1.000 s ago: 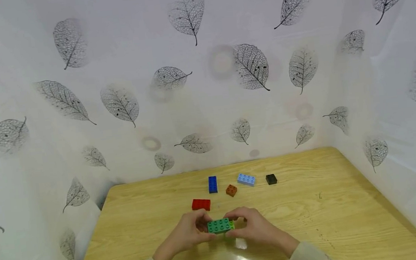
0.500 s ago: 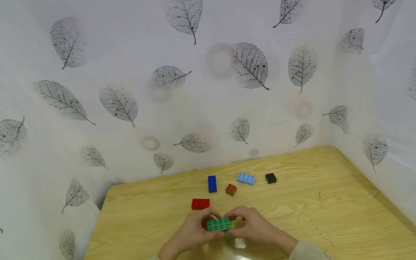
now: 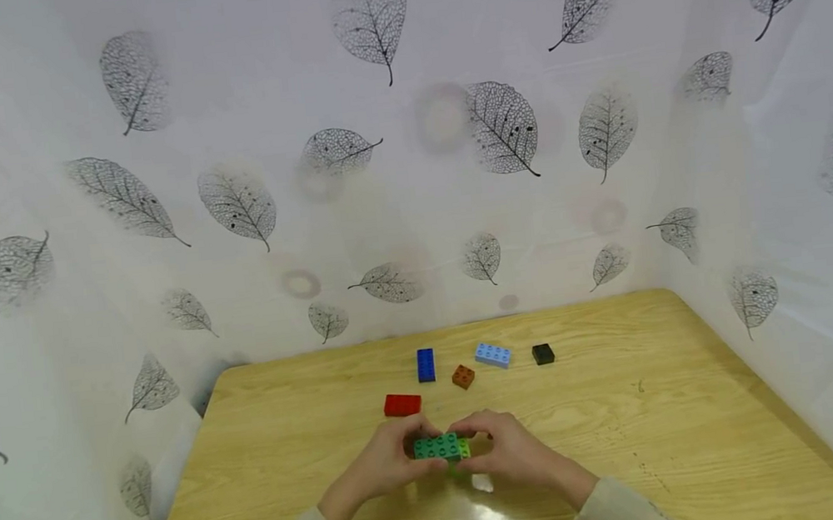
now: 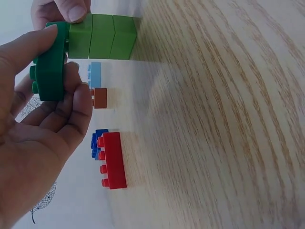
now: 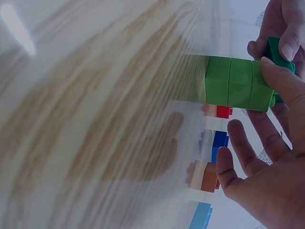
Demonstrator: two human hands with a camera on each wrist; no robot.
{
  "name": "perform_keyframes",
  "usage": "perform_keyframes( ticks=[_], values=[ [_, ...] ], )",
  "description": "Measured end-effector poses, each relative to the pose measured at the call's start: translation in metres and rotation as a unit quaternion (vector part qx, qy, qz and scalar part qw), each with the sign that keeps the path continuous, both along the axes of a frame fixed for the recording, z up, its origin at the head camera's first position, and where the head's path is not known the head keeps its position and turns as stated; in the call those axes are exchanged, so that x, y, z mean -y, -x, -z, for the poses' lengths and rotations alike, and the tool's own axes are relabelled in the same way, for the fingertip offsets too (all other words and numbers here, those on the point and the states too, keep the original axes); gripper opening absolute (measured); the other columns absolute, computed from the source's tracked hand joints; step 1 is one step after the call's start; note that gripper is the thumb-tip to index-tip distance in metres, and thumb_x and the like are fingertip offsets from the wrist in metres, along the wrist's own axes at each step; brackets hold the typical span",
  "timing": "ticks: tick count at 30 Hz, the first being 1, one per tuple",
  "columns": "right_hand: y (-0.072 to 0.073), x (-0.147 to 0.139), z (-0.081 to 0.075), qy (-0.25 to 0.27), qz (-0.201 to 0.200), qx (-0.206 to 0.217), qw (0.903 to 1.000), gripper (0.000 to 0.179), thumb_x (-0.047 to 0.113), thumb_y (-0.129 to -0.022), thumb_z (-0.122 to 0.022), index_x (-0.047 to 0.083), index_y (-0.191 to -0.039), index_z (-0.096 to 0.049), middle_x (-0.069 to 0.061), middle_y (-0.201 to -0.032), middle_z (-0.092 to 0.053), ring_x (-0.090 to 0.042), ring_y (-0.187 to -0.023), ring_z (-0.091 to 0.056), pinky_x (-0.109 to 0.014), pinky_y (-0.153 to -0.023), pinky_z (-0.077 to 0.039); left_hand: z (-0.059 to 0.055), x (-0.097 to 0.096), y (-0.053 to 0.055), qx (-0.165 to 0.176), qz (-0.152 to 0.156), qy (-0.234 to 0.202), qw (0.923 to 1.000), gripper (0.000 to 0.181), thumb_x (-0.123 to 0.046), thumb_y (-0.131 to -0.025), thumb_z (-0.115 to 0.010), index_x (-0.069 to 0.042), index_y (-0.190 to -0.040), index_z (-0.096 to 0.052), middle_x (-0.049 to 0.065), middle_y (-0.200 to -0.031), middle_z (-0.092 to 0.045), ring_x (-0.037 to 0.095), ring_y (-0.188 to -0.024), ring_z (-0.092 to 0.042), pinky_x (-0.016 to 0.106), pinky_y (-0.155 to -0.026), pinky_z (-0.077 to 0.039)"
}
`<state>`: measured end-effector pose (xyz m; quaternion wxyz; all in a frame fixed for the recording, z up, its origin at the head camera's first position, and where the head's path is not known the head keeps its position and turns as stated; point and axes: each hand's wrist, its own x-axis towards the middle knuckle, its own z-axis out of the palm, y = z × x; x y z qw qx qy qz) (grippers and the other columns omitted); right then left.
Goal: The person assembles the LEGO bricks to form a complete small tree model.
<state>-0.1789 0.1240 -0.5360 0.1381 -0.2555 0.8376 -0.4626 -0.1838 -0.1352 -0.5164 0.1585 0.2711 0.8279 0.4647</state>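
Between thumb and fingers, my left hand [image 3: 385, 465] holds a dark green toy building brick [image 3: 434, 447], studs up, on top of a light green stack [image 4: 102, 37]. Three light green bricks make up that stack, which stands upright on the table. In the left wrist view the dark green brick sits slightly askew at the stack's top and sticks out well past it to the left hand's side. My right hand [image 3: 512, 456] pinches the stack near its top with thumb and index finger. Its other fingers are spread loosely in the right wrist view.
Beyond the hands on the wooden table [image 3: 268, 442] lie a red brick [image 3: 403, 405], a blue brick [image 3: 426, 365], a small brown brick [image 3: 463, 376], a light blue brick [image 3: 493, 355] and a small black brick [image 3: 543, 354]. A leaf-patterned curtain [image 3: 412, 210] closes off the back and sides.
My left fingers and thumb have slid rightward along the dark green brick. The brick's tilt has changed slightly over the stack. My right hand has stayed nearly still.
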Motion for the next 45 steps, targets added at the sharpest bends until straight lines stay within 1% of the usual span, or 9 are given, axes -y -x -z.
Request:
perform_keyframes(
  ticks=[4, 8, 10, 15, 19, 24, 30, 36, 45],
  values=[
    [-0.0002, 0.0003, -0.0005, -0.006, -0.002, -0.009, 0.9999, 0.044, 0.044, -0.091, -0.082, 0.032, -0.132, -0.071, 0.014, -0.128, -0.072, -0.014, -0.116, -0.062, -0.049, -0.099, -0.054, -0.0008, -0.0005, 0.0003, 0.003, -0.003, 0.003, 1.0000, 0.023, -0.029, -0.092, -0.084, -0.021, -0.109, -0.070, -0.005, -0.102, -0.072, 0.005, -0.084, -0.061, 0.023, -0.076, -0.053],
    [-0.0015, 0.0018, -0.0006, -0.008, 0.005, -0.022, 0.9997, 0.040, 0.048, -0.091, -0.081, 0.032, -0.127, -0.074, 0.015, -0.124, -0.073, -0.012, -0.114, -0.063, -0.049, -0.099, -0.054, -0.0023, -0.0017, 0.0008, 0.007, 0.000, 0.004, 1.0000, 0.024, -0.029, -0.092, -0.084, -0.021, -0.109, -0.071, -0.006, -0.102, -0.070, 0.005, -0.084, -0.060, 0.022, -0.074, -0.052],
    [-0.0016, 0.0023, -0.0006, -0.008, 0.009, -0.025, 0.9996, 0.037, 0.047, -0.091, -0.081, 0.032, -0.124, -0.075, 0.015, -0.121, -0.074, -0.012, -0.113, -0.063, -0.049, -0.098, -0.054, -0.0026, -0.0021, 0.0012, 0.009, 0.001, 0.004, 1.0000, 0.024, -0.029, -0.092, -0.084, -0.021, -0.110, -0.071, -0.005, -0.104, -0.070, 0.005, -0.085, -0.059, 0.022, -0.075, -0.052],
    [-0.0002, 0.0027, -0.0006, -0.012, 0.009, -0.023, 0.9996, 0.033, 0.042, -0.091, -0.082, 0.032, -0.122, -0.075, 0.017, -0.116, -0.073, -0.009, -0.111, -0.061, -0.045, -0.099, -0.051, -0.0021, -0.0018, 0.0030, 0.009, 0.003, 0.002, 0.9999, 0.026, -0.031, -0.093, -0.083, -0.020, -0.114, -0.071, -0.003, -0.108, -0.070, 0.006, -0.086, -0.057, 0.021, -0.074, -0.050],
    [0.0005, 0.0025, -0.0013, -0.016, 0.006, -0.019, 0.9997, 0.032, 0.041, -0.091, -0.083, 0.032, -0.121, -0.075, 0.018, -0.116, -0.072, -0.009, -0.111, -0.061, -0.045, -0.100, -0.051, 0.0000, -0.0023, 0.0027, 0.005, 0.003, -0.003, 1.0000, 0.026, -0.032, -0.094, -0.082, -0.021, -0.115, -0.071, -0.002, -0.108, -0.070, 0.006, -0.086, -0.057, 0.021, -0.074, -0.049],
    [0.0009, 0.0022, -0.0020, -0.020, 0.006, -0.019, 0.9996, 0.034, 0.039, -0.091, -0.083, 0.030, -0.123, -0.075, 0.016, -0.117, -0.072, -0.009, -0.112, -0.061, -0.044, -0.100, -0.052, -0.0004, -0.0044, -0.0007, -0.003, -0.003, -0.012, 0.9999, 0.027, -0.031, -0.094, -0.081, -0.017, -0.115, -0.071, 0.001, -0.108, -0.071, 0.007, -0.085, -0.056, 0.021, -0.074, -0.048],
    [0.0007, 0.0024, -0.0020, -0.024, 0.002, -0.023, 0.9994, 0.036, 0.037, -0.091, -0.083, 0.026, -0.124, -0.075, 0.014, -0.117, -0.072, -0.008, -0.111, -0.061, -0.040, -0.099, -0.053, -0.0042, -0.0049, -0.0054, 0.012, -0.020, -0.017, 0.9996, 0.027, -0.029, -0.094, -0.082, -0.016, -0.114, -0.070, 0.003, -0.108, -0.070, 0.010, -0.087, -0.055, 0.021, -0.074, -0.046],
    [0.0013, 0.0022, -0.0016, -0.025, 0.001, -0.020, 0.9995, 0.039, 0.038, -0.091, -0.083, 0.023, -0.126, -0.074, 0.012, -0.120, -0.072, -0.010, -0.112, -0.062, -0.042, -0.100, -0.054, -0.0051, -0.0042, -0.0046, 0.018, -0.018, -0.019, 0.9995, 0.024, -0.026, -0.094, -0.081, -0.015, -0.113, -0.070, 0.003, -0.108, -0.070, 0.011, -0.087, -0.055, 0.022, -0.074, -0.047],
    [0.0021, 0.0024, -0.0021, -0.024, -0.001, -0.019, 0.9995, 0.035, 0.039, -0.090, -0.084, 0.026, -0.122, -0.075, 0.014, -0.118, -0.072, -0.010, -0.112, -0.062, -0.044, -0.100, -0.053, -0.0027, -0.0032, -0.0028, 0.008, -0.018, -0.012, 0.9997, 0.025, -0.028, -0.093, -0.082, -0.016, -0.111, -0.070, 0.002, -0.105, -0.069, 0.010, -0.086, -0.055, 0.022, -0.075, -0.047]
  ],
)
